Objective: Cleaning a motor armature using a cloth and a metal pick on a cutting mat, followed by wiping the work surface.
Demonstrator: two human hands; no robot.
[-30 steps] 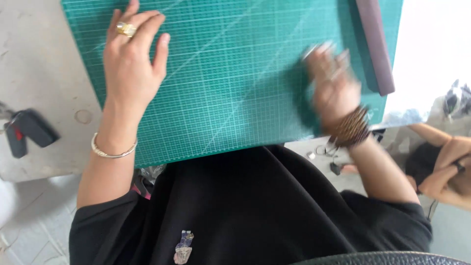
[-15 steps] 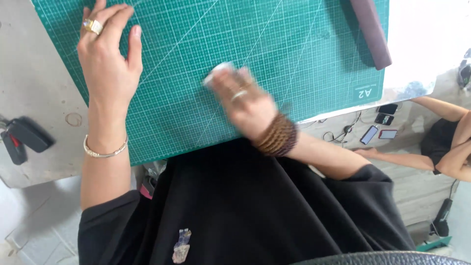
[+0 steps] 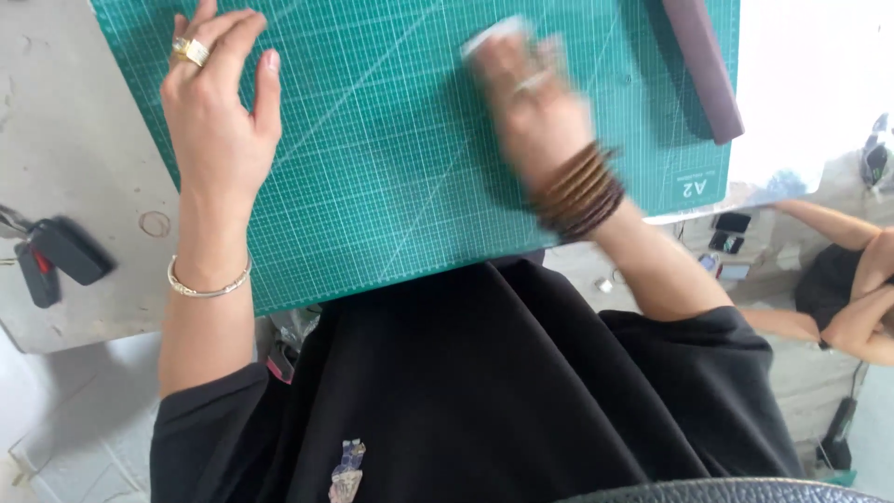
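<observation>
green cutting mat point(image 3: 372, 186) wiping underway: my left hand point(image 3: 219, 121) lies flat, open; my right hand point(image 3: 531, 102) clutches a pale cloth point(image 3: 494, 33), next sweep needs pressure.

The right hand point(image 3: 526, 102) is smeared by motion blur, so the pale thing point(image 3: 494, 35) under its fingers cannot be identified, nor can its grip. The top edge cuts off the green cutting mat point(image 3: 391, 177), the left hand point(image 3: 219, 121)'s fingertips and the dark bar point(image 3: 703, 65). The black objects point(image 3: 56, 256) at the left edge are too small to name.

A pale grey table point(image 3: 84, 177) carries a green cutting mat point(image 3: 391, 177) and black key fobs point(image 3: 56, 256).
</observation>
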